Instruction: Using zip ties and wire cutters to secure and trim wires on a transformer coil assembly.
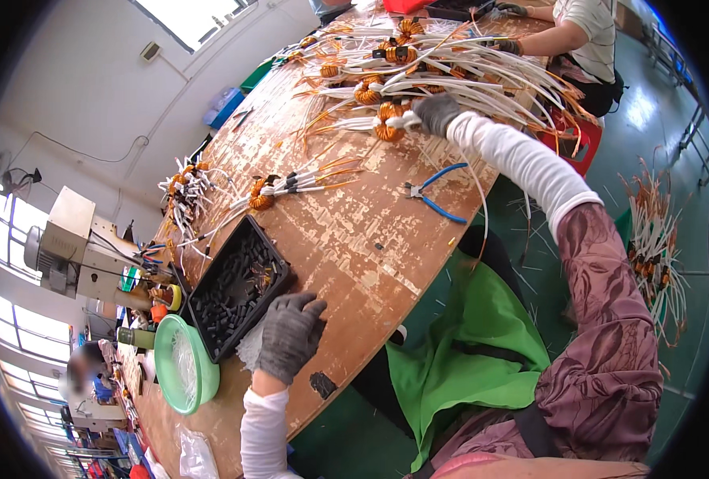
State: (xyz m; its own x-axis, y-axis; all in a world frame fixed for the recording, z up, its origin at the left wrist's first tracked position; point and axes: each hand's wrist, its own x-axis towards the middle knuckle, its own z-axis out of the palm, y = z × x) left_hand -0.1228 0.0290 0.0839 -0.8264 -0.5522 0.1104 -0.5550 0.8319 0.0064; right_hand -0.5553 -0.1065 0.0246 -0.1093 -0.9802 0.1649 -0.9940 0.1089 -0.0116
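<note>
My right hand (pixel 436 114), in a dark grey glove, reaches to the far side of the table. Its fingers are closed around the white-sleeved lead beside an orange copper-wound ring coil (pixel 389 121), at the edge of a heap of such coils. My left hand (pixel 289 339), gloved in grey, is low over the near table, next to a black tray (pixel 213 349) of short black tubes. Its fingers are curled, and whatever may be inside them is hidden. Between the hands lie blue-handled cutters (pixel 442 211) and another ring coil (pixel 261 194) with white leads and bare copper ends.
A green bowl (pixel 208 375) of white strands stands left of the tray, near a clear bag (pixel 197 453). More coils (pixel 187 185) lie at the table's left. A machine (pixel 71 231) stands behind them. Across the table a co-worker's gloved hand (pixel 511 46) touches the heap. A red stool (pixel 582 144) stands right.
</note>
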